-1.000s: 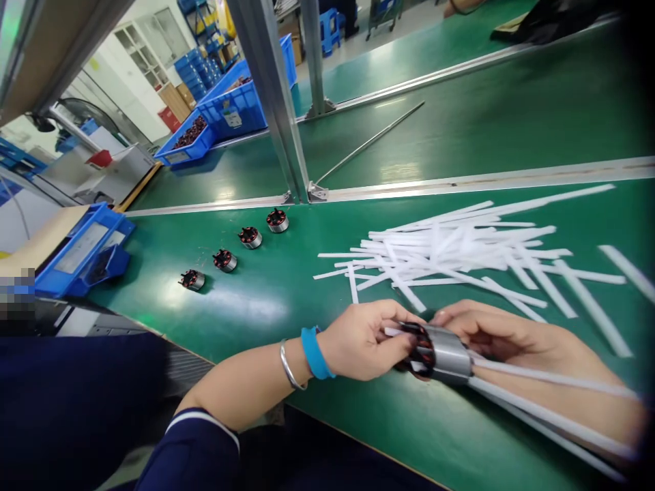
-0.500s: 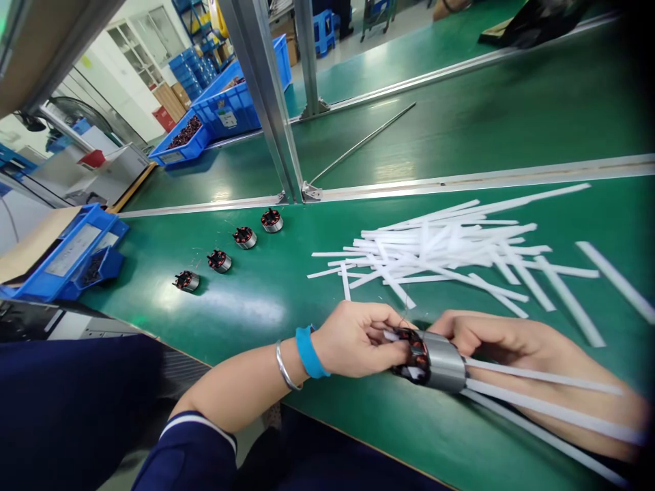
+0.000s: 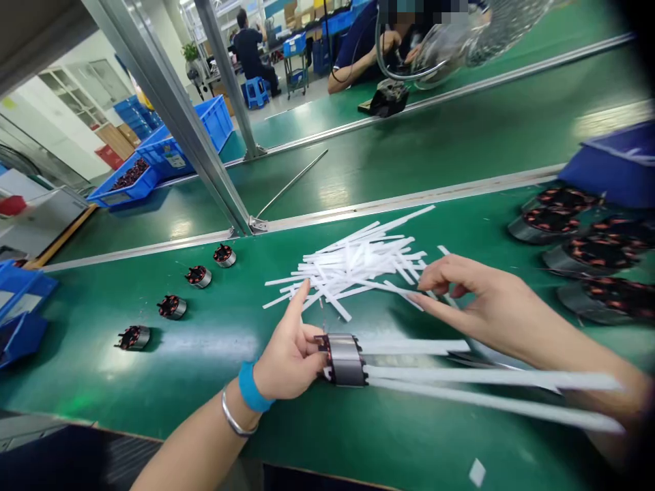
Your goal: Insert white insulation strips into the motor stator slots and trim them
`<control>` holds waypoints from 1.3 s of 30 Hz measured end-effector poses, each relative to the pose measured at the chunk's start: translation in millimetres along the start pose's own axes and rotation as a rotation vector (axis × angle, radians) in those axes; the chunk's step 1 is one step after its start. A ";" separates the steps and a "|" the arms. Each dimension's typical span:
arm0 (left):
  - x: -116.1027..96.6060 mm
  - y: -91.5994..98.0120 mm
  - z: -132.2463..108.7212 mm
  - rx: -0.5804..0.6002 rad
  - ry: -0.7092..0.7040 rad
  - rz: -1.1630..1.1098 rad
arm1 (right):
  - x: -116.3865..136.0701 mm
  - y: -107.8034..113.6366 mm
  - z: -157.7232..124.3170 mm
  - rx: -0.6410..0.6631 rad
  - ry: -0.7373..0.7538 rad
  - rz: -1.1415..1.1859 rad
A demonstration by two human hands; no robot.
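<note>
My left hand [image 3: 294,354] is closed around the wire end of a motor stator [image 3: 345,359], a steel ring with copper windings, held just over the bench. Long white strips [image 3: 491,376] stick out of its other end toward the right. My right hand [image 3: 471,290] is at the right edge of a pile of white strips [image 3: 358,256]. Its thumb and forefinger are slightly apart, close to a strip's end. Below the right hand lies a thin metal tool [image 3: 504,361], partly hidden, its kind unclear.
Several stators [image 3: 171,307] stand in a slanting row at left. More stators [image 3: 588,252] are grouped at right by a blue bin [image 3: 614,164]. A metal post [image 3: 174,116] rises beyond the bench. A thin rod [image 3: 291,183] lies behind the rail. A person [image 3: 353,58] works opposite.
My right hand has left the stator and moved to the strip pile. My left hand still holds the stator, now farther left in view. The view has swung right, showing the stators there.
</note>
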State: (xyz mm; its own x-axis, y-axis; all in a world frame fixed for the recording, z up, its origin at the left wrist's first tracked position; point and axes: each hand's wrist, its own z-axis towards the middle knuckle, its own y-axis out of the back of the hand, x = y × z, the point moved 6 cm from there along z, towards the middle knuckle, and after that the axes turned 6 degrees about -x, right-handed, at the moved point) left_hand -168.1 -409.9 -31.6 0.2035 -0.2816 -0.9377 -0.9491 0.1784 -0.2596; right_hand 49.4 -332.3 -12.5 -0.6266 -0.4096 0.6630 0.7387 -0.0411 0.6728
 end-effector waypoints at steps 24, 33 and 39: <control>27.9 15.1 19.5 -0.046 0.182 -0.205 | -18.4 22.2 -11.3 0.094 -0.155 0.419; 26.9 8.3 15.2 0.070 0.190 -0.238 | -7.3 -6.9 -21.4 0.367 -0.199 0.540; 24.6 7.8 16.1 0.085 0.168 -0.252 | -16.6 -2.4 -20.3 0.322 -0.207 0.475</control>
State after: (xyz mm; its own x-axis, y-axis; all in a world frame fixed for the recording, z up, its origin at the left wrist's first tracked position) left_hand -166.6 -400.2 -60.4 0.3803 -0.4775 -0.7920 -0.8490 0.1594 -0.5038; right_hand 63.0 -343.9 -31.8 -0.3062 -0.1283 0.9433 0.8573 0.3936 0.3318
